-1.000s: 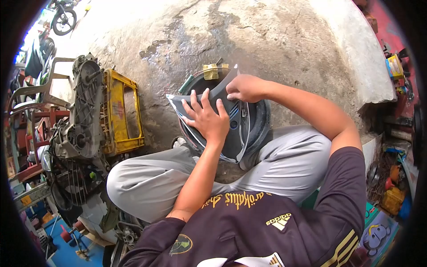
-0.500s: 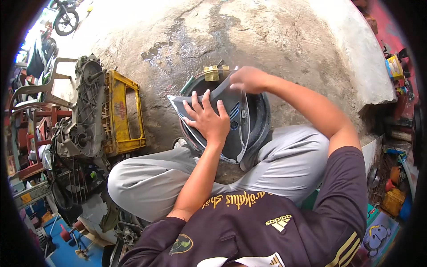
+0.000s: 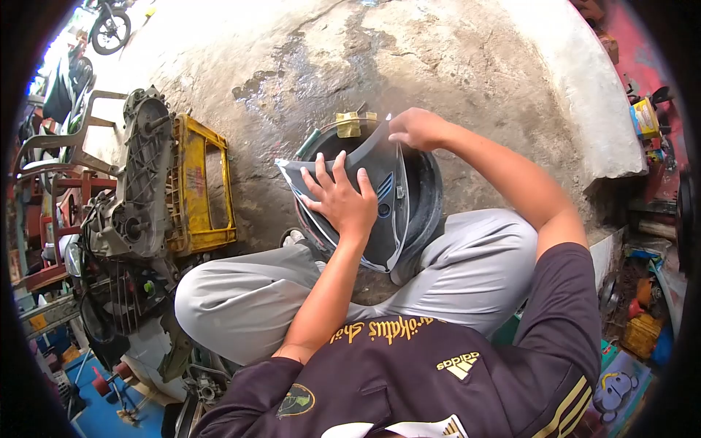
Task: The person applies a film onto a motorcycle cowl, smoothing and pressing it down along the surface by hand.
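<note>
A pointed, dark grey motorcycle body panel (image 3: 380, 230) with pale edges and a blue striped decal rests over a round black tub (image 3: 431, 193) between my legs. My left hand (image 3: 343, 197) lies on the panel with its fingers spread, pressing on its upper left part. At the panel's upper right tip is my right hand (image 3: 420, 130), its fingers curled together against the edge. Whatever those fingers may hold is hidden. Along the tub's far rim sits a yellowish piece (image 3: 348, 125), which I cannot identify.
To the left stand a yellow plastic crate (image 3: 186, 182) and a grey metal engine casing (image 3: 146, 175), with a chair (image 3: 69, 146) behind. Wet patches mark the concrete floor (image 3: 467, 80). A pale raised ledge (image 3: 602, 124) and assorted clutter line the right side.
My right hand, blurred before, is now sharper and slightly farther right and lower at the panel's tip. My left hand stays in place on the panel.
</note>
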`<state>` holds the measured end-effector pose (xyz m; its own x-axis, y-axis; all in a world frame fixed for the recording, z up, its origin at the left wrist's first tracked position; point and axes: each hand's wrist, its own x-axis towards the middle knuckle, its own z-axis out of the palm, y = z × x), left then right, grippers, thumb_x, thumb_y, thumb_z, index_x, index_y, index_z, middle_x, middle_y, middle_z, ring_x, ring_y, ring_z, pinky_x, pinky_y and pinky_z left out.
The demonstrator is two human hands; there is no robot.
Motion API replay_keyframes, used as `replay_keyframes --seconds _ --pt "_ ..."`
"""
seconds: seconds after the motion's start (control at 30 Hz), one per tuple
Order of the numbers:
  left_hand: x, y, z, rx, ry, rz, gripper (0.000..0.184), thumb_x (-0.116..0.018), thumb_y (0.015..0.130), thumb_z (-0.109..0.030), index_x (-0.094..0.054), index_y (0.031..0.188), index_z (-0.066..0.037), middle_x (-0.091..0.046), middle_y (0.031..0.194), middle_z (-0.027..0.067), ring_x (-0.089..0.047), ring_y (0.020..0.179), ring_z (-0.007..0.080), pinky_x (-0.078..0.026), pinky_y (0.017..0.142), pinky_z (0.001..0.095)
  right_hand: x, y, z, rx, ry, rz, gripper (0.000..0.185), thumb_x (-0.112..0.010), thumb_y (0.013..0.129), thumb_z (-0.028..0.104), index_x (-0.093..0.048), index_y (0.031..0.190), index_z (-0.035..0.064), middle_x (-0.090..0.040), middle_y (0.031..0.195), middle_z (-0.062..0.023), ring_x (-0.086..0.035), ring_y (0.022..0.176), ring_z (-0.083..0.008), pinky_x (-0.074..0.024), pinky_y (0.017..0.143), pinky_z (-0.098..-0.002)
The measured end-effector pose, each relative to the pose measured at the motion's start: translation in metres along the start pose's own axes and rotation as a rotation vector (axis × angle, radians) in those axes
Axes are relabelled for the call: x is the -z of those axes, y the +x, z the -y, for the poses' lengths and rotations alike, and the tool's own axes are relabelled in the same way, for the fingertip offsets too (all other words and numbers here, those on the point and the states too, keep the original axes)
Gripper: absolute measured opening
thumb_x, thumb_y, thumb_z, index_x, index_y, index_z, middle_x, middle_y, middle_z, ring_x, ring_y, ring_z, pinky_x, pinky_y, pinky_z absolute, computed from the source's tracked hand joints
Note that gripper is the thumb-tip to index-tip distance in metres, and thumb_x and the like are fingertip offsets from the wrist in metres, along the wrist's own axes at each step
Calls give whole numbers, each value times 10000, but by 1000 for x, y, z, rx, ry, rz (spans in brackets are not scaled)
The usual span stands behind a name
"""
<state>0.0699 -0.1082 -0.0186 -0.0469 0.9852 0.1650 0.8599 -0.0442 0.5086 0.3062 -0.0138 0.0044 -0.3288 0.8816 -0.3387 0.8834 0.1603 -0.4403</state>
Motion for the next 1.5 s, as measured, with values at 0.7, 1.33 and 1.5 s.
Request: replay_keyframes --seconds 0.7,1.33,1.5 --pt "-1 0 4 -2 9 2 521 -675 959 -362 -564 1445 -212 -396 1626 128 -226 1560 457 -170 1165 761 -4 -13 34 119 -54 47 286 -654 999 391 -692 931 116 -716 945 -122 -692 961 -357 -490 813 -500" --pt "-2 0 3 -12 12 -6 538 -682 949 -367 -570 1448 -200 -395 1625 132 -237 1551 462 -160 1176 742 -5 5 -5 105 188 -152 274 -727 959 341 -723 971 67 -682 914 -166 -664 893 -379 -511 792 -469" --pt "-1 0 3 -5 11 -1 534 -677 951 -365 -571 1448 -201 -393 1627 132 -233 1553 459 -158 1176 738 -14 4 37 293 167 -112 293 -734 951 357 -685 919 70 -654 872 -152 -675 893 -382 -510 769 -482"
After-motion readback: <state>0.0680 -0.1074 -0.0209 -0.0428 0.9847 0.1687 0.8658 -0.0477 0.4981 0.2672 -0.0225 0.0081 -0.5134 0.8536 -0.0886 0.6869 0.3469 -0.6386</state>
